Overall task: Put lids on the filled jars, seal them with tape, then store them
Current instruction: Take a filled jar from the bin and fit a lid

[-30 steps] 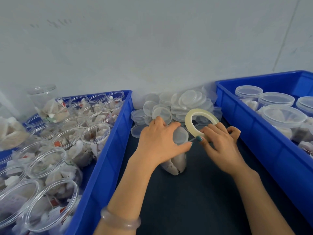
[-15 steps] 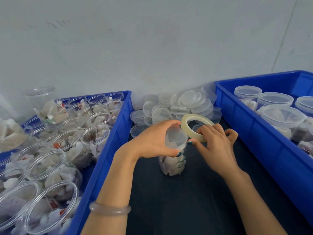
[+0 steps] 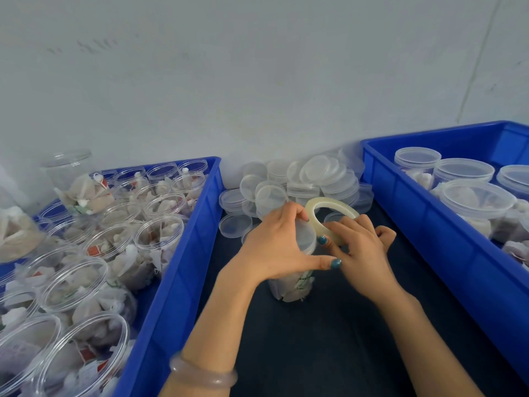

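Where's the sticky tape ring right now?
In the head view the tape roll sits mid-frame, held by the right hand, just right of the jar that the left hand grips, in front of the pile of loose lids.

Bright, cool and even, as from broad light overhead. Only soft, faint shade on the dark mat (image 3: 315,353) below the fingers (image 3: 350,224). Sharpest at the fingers of the left hand (image 3: 274,247) and right hand (image 3: 363,259), nails and knuckle creases crisp. Milky sheen on the tape roll (image 3: 329,201) just above them; hazy through the clear wall of the jar (image 3: 292,287) beneath them. Softer and smeared among the lids (image 3: 312,176) heaped beyond the fingers. Thin pale glints along rims of the open jars (image 3: 74,279) far left of the fingers. Strongly bent by the wide lens, with the left bin (image 3: 177,267) and right bin (image 3: 429,224) splaying outward from the fingers, stretched toward the lower corners. Flat, grey and low in contrast on the wall (image 3: 257,81) above.
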Tool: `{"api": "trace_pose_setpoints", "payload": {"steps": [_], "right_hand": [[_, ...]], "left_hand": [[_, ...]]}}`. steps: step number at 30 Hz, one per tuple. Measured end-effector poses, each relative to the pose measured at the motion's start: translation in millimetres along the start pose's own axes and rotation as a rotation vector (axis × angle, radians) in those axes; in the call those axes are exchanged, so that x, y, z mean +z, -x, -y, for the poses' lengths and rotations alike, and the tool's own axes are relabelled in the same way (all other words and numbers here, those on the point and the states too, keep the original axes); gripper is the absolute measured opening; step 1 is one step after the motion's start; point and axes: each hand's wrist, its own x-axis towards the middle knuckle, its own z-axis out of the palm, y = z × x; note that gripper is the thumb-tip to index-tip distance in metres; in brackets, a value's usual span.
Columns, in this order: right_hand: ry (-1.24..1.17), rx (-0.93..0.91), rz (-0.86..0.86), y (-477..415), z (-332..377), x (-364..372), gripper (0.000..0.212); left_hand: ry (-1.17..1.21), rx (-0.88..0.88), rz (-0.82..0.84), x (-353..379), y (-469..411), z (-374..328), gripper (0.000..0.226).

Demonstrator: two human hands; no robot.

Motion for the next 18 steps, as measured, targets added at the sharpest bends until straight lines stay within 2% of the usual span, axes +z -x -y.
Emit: {"api": "trace_pose_setpoints", "payload": {"steps": [2,4,8,13,18], "right_hand": [[-0.014,0.026,0.004,-1,0,0,0.025],[0.006,0.044,-0.007,0,0,0,0.022],[0.061,0.059,0.005,0,4,2,0.02],[0.16,0.124,-0.05,2,14,5,0.018],[0.229,0.247,-0.104,-2,25,13,0.022]], "left_hand": [[-0.077,0.007,-0.129,9,-1,-3,0.072],[-0.09,0.04,-0.229,15,-1,-5,0.054],[-0.093,0.096,-0.3,18,2,-4,0.03],[-0.05,0.078,-0.295,17,3,-8,0.024],[-0.022,0.059,-0.282,15,1,-9,0.027]]}}
